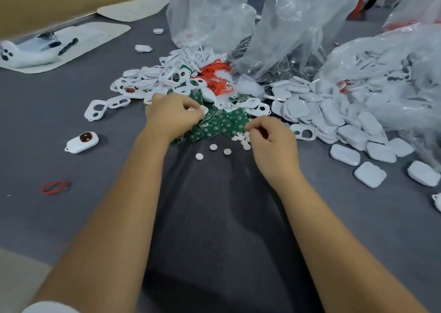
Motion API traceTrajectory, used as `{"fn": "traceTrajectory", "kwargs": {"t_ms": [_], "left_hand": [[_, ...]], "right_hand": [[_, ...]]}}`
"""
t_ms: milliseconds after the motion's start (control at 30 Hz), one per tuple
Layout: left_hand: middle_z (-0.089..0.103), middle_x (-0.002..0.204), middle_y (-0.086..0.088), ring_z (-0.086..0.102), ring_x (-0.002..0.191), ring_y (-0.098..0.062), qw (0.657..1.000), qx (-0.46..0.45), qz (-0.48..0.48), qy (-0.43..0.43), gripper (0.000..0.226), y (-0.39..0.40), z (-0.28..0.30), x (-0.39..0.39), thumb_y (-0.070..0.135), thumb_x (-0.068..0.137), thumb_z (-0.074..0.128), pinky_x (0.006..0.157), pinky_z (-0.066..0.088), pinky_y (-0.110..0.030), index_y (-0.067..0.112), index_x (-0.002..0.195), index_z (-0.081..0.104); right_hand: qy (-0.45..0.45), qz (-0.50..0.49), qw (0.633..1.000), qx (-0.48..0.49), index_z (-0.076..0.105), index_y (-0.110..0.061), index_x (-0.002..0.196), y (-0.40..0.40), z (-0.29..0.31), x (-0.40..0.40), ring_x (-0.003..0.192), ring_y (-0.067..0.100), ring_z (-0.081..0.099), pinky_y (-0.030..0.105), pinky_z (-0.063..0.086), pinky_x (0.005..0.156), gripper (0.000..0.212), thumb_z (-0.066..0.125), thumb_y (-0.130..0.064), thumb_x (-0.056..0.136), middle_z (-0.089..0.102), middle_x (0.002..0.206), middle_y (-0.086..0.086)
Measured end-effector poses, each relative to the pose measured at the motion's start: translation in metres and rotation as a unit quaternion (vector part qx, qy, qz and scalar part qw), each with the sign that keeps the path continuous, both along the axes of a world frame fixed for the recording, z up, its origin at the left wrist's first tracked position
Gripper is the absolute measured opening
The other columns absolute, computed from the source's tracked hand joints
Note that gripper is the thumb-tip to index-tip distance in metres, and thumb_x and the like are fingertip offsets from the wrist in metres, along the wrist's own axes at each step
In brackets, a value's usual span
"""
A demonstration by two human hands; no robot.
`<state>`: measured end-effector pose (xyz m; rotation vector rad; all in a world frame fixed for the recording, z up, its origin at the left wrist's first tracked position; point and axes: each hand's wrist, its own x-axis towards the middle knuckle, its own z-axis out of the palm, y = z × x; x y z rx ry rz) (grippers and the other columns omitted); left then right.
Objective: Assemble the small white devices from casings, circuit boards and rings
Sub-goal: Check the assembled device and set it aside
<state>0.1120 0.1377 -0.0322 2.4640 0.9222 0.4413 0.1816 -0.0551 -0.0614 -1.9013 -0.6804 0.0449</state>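
My left hand is curled round a small white casing part above a heap of green circuit boards. My right hand has its fingers curled at the boards' right edge, pinching at small white round discs; what it holds is hidden. Three loose discs lie just in front. White front casings with holes pile at the back left, plain white back casings at the right. Red rings lie bunched behind the boards. One assembled device rests at the left.
Clear plastic bags stand behind the piles, and one at the right holds more casings. A red rubber band lies near left. White trays with a pen and a cardboard box sit far left.
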Motion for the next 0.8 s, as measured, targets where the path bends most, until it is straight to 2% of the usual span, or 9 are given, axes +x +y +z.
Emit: {"fn": "traceTrajectory", "kwargs": {"t_ms": [100,167,300,367,433,500,600,700,800], "left_hand": [[0.053,0.079,0.01,0.028,0.123,-0.017,0.997,0.018,-0.032,0.068,0.026,0.001,0.003,0.002,0.055,0.08,0.065,0.093,0.023,-0.039,0.041,0.101,0.071],[0.056,0.085,0.007,0.027,0.121,-0.019,0.994,0.047,-0.034,0.093,0.022,0.002,0.003,0.003,0.05,0.085,0.062,0.086,0.019,-0.039,0.035,0.096,0.073],[0.047,0.114,0.012,0.03,0.122,-0.017,0.997,0.069,-0.011,-0.029,0.036,-0.008,-0.002,0.009,0.046,0.094,0.054,0.098,0.023,-0.041,0.022,0.069,0.062],[0.049,0.096,0.005,0.046,0.098,-0.009,0.984,-0.045,-0.051,-0.165,0.04,-0.022,-0.001,0.015,0.037,0.096,0.055,0.086,0.037,-0.033,0.019,0.061,0.051],[0.058,0.075,-0.001,0.054,0.07,-0.008,0.935,-0.199,-0.064,-0.287,0.029,-0.041,0.003,0.024,0.026,0.097,0.057,0.065,0.042,-0.028,0.015,0.071,0.062],[0.069,0.079,-0.001,0.064,0.069,-0.007,0.874,-0.325,-0.064,-0.356,0.008,-0.061,0.007,0.033,0.012,0.094,0.061,0.061,0.049,-0.022,0.017,0.093,0.067],[0.069,0.087,-0.01,0.07,0.07,-0.011,0.797,-0.437,-0.086,-0.407,0.025,-0.089,0.006,0.045,0.0,0.091,0.063,0.063,0.054,-0.019,0.017,0.108,0.059],[0.068,0.081,-0.006,0.068,0.067,-0.011,0.79,-0.457,-0.103,-0.396,0.029,-0.111,-0.001,0.053,-0.001,0.091,0.062,0.066,0.056,-0.02,0.018,0.112,0.059],[0.066,0.081,-0.008,0.066,0.066,-0.011,0.812,-0.44,-0.104,-0.368,0.029,-0.126,-0.01,0.057,-0.003,0.092,0.059,0.064,0.055,-0.02,0.012,0.117,0.061]], "right_hand": [[0.065,-0.02,0.997,0.047,0.062,-0.031,0.077,-0.003,0.001,0.001,0.049,-0.001,0.044,0.009,0.031,0.045,0.027,0.047,-0.01,0.086,0.053,0.056,-0.021],[0.086,-0.025,0.994,0.062,0.063,-0.03,0.076,-0.004,0.002,0.001,0.044,0.0,0.041,0.008,0.029,0.041,0.028,0.046,-0.01,0.086,0.05,0.051,-0.023],[0.09,-0.035,0.993,0.071,0.062,-0.031,0.075,-0.002,0.002,0.001,0.045,0.0,0.041,0.014,0.031,0.044,0.028,0.045,-0.01,0.085,0.051,0.053,-0.021],[0.07,-0.026,0.996,0.053,0.063,-0.029,0.077,0.0,0.001,0.001,0.052,-0.002,0.046,0.017,0.034,0.05,0.027,0.046,-0.01,0.085,0.055,0.061,-0.018],[0.064,-0.016,0.997,0.045,0.063,-0.029,0.081,0.0,0.001,0.002,0.056,-0.003,0.047,0.017,0.037,0.052,0.025,0.046,-0.011,0.087,0.056,0.066,-0.017],[0.083,-0.014,0.993,0.087,0.062,-0.03,0.086,-0.001,0.001,0.003,0.055,-0.002,0.046,0.014,0.038,0.052,0.022,0.048,-0.013,0.09,0.055,0.063,-0.018],[0.134,-0.045,0.967,0.212,0.063,-0.027,0.09,-0.005,0.004,0.003,0.064,0.003,0.051,0.017,0.043,0.061,0.017,0.051,-0.015,0.094,0.058,0.07,-0.014],[0.201,-0.059,0.931,0.3,0.063,-0.022,0.091,-0.013,0.008,0.008,0.066,0.007,0.053,0.015,0.043,0.058,0.013,0.052,-0.015,0.096,0.062,0.08,-0.003],[0.242,-0.076,0.914,0.318,0.06,-0.017,0.09,-0.019,0.009,0.015,0.061,0.012,0.053,0.024,0.043,0.054,0.008,0.055,-0.013,0.094,0.061,0.076,0.003]]}}
